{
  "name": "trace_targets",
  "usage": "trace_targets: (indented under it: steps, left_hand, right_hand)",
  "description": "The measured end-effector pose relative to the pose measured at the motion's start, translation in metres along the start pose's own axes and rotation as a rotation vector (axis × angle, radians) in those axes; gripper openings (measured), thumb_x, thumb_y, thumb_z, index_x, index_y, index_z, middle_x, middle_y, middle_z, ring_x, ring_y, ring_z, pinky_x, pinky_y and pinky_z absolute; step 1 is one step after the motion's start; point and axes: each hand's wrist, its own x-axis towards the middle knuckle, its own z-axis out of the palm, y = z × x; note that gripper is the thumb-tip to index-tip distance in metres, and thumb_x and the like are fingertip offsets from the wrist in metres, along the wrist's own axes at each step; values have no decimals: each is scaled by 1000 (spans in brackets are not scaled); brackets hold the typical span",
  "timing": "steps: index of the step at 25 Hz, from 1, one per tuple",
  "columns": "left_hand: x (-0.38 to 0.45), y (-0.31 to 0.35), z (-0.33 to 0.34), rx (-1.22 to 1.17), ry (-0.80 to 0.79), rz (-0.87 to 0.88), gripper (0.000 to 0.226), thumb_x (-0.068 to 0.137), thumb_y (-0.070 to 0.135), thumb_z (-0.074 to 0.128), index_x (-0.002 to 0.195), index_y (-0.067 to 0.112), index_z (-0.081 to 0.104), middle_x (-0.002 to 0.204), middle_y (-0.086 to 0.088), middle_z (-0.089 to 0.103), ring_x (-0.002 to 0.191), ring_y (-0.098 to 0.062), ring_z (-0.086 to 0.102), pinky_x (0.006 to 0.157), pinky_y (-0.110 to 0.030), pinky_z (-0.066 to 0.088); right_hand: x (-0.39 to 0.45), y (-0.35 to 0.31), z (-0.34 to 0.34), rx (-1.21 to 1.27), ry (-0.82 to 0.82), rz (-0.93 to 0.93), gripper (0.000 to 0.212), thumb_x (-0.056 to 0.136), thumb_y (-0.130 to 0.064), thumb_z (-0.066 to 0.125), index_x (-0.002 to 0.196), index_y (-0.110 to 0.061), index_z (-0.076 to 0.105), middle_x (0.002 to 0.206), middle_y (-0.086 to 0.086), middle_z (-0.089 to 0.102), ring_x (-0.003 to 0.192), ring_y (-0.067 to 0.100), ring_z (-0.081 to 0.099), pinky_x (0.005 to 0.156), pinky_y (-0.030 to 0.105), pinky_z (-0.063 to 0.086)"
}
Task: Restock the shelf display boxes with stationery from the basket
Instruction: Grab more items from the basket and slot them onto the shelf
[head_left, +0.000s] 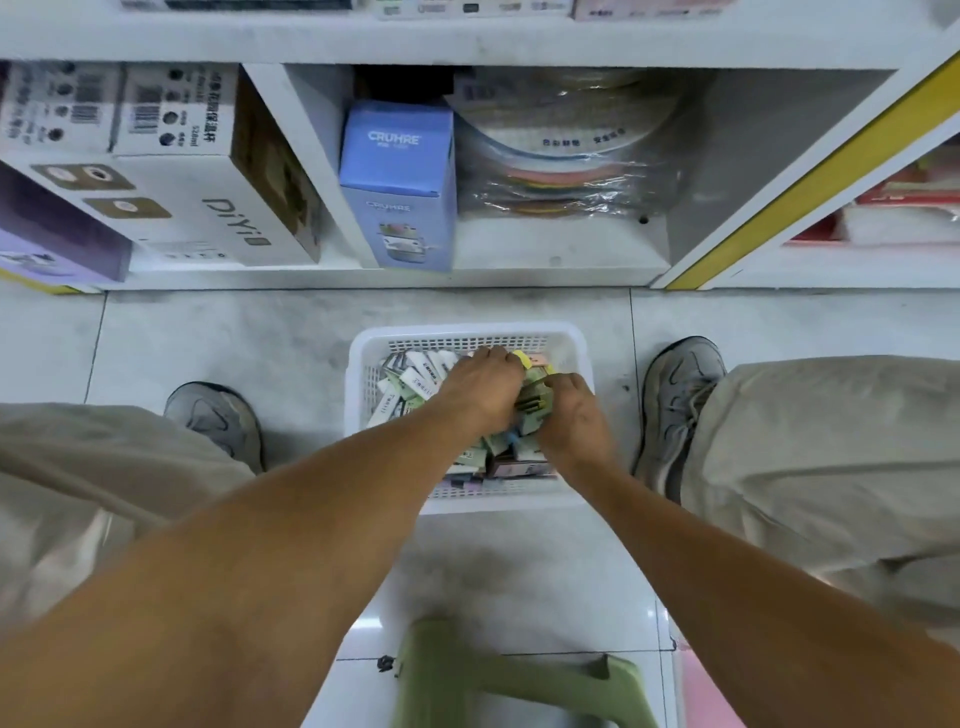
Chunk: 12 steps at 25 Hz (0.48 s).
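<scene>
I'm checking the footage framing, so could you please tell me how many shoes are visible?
2. One shoe is on the floor left of the white basket, partly behind the left trouser leg; the other shoe is right of the basket, partly covered by the right trouser leg.

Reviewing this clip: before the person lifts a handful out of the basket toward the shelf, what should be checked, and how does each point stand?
1. Both hands in the basket: ok.
2. Left hand gripping stationery: cannot tell, fingers hidden.
3. Right hand gripping stationery: ok, fingers curl around packs.
4. Basket flat on the floor between the shoes: ok.
5. Target display box visible: not ok, none in view.
</scene>
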Motion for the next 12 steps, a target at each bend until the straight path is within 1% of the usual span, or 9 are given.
trace_targets:
  steps: [2, 5, 7, 9, 10, 11, 12]
  left_hand:
    - [11, 10, 7, 61, -102, -10, 75, 79, 33, 73, 138, -1, 40, 134, -19, 47, 126, -34, 43, 105, -42, 42]
    - [24, 16, 17, 169, -142, -2, 93, 69, 46, 79, 140, 0, 40, 133, -17, 44, 125, -32, 39, 107, -42, 39]
    - [31, 17, 20, 211, -151, -4, 100, 63, 51, 81, 140, 2, 41, 133, -15, 43, 125, -31, 36, 108, -41, 36]
    - [37, 16, 22, 214, -189, -16, 109, 60, 56, 82, 142, 1, 36, 137, -15, 41, 127, -32, 35, 109, -42, 33]
    - [39, 16, 23, 200, -214, -26, 113, 58, 57, 83, 143, 1, 33, 139, -15, 40, 128, -33, 35, 110, -43, 31]
    - [41, 16, 24, 195, -230, -31, 115, 57, 56, 85, 143, 1, 32, 140, -15, 41, 129, -33, 35, 110, -45, 31]
    - [42, 16, 24, 205, -238, -26, 115, 55, 54, 87, 143, 3, 33, 139, -15, 43, 128, -33, 38, 108, -47, 33]
  right_hand:
    - [-1, 3, -1, 46, 87, 0, 36, 79, 9, 50, 111, -2, 62, 110, 16, 61, 94, 35, 58, 71, 35, 42]
    - [0, 8, -3, 124, 135, -25, 40, 79, 13, 47, 112, -2, 65, 109, 15, 63, 91, 34, 60, 72, 37, 47]
    - [-1, 8, 0, 170, 147, -26, 37, 79, 13, 50, 110, -1, 65, 108, 14, 63, 89, 32, 60, 70, 36, 47]
    - [-4, 7, 6, 169, 175, -8, 35, 76, 12, 59, 108, -1, 62, 107, 12, 61, 87, 30, 59, 65, 29, 40]
    - [-8, 6, 10, 162, 188, -2, 39, 73, 12, 63, 110, -1, 60, 110, 12, 59, 88, 29, 59, 66, 26, 39]
    - [-13, 5, 15, 167, 192, 5, 47, 70, 13, 66, 114, 0, 58, 116, 13, 58, 92, 29, 59, 69, 26, 43]
    - [-18, 4, 20, 181, 196, 12, 54, 69, 14, 66, 120, 1, 56, 123, 15, 55, 98, 30, 59, 75, 30, 50]
